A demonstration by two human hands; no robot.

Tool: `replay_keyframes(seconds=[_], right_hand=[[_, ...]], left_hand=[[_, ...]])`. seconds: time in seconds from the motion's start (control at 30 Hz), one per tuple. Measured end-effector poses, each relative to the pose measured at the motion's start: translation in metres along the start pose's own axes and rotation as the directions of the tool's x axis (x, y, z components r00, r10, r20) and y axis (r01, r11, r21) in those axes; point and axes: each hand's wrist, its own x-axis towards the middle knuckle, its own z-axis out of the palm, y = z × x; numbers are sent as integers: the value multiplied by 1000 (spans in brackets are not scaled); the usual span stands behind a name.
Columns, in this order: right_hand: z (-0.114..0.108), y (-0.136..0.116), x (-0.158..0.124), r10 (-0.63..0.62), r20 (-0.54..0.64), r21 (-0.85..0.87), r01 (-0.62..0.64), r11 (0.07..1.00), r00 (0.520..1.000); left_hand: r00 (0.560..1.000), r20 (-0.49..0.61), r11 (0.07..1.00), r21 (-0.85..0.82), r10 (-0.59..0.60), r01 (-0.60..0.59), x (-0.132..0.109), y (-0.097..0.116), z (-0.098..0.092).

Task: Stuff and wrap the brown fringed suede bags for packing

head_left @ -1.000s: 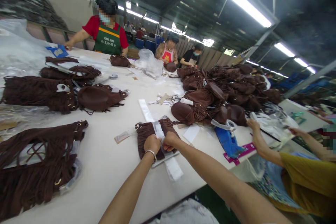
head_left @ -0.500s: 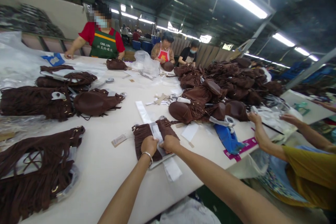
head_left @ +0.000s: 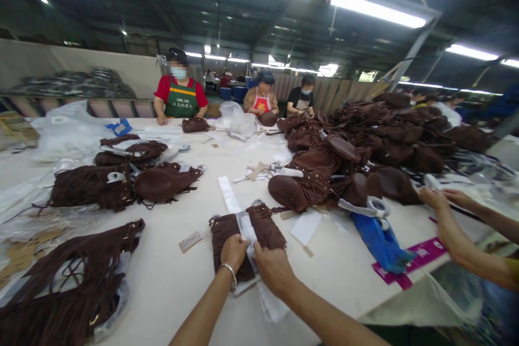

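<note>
A dark brown fringed bag (head_left: 267, 226) lies on the white table in front of me, with a white strip (head_left: 229, 194) running under it and out at both ends. A pale band (head_left: 245, 227) crosses the middle of the bag. My left hand (head_left: 235, 253), with a bracelet at the wrist, pinches the band's left edge. Just beside it, my right hand (head_left: 273, 266) grips the band's right edge, fingers curled. A paper tag (head_left: 190, 241) rests left of the bag. The fingertips nearly meet over the band.
Brown bags (head_left: 162, 183) lie at left and a large heap (head_left: 389, 135) at right. A blue tape dispenser (head_left: 381, 243) sits at right on purple strips (head_left: 427, 255). Another person's hands (head_left: 438, 200) work at the right edge. Three people stand or sit across the table (head_left: 251, 146).
The view has tilted up and shifted, so the scene sits lower in it. My hands remain on the band, the right one now reaching higher along it. The neighbour's hands have come together.
</note>
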Motion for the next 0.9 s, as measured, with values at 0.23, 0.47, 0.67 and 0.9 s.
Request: replay_keyframes(seconds=[0.23, 0.47, 0.67, 0.9], right_hand=[[5, 15, 6, -170, 57, 8, 170, 985, 984], [-4, 50, 4, -166, -28, 279, 167, 946, 986], [-4, 95, 30, -75, -199, 518, 170, 838, 977], [-22, 117, 121, -191, -374, 334, 323, 885, 908]], left_hand=[[998, -57, 999, -41, 8, -11, 1, 1, 4], [995, -101, 997, -78, -11, 3, -2, 4, 4], [993, -105, 993, -113, -46, 34, -1, 5, 5], [995, -21, 972, -217, -100, 93, 0, 7, 2]])
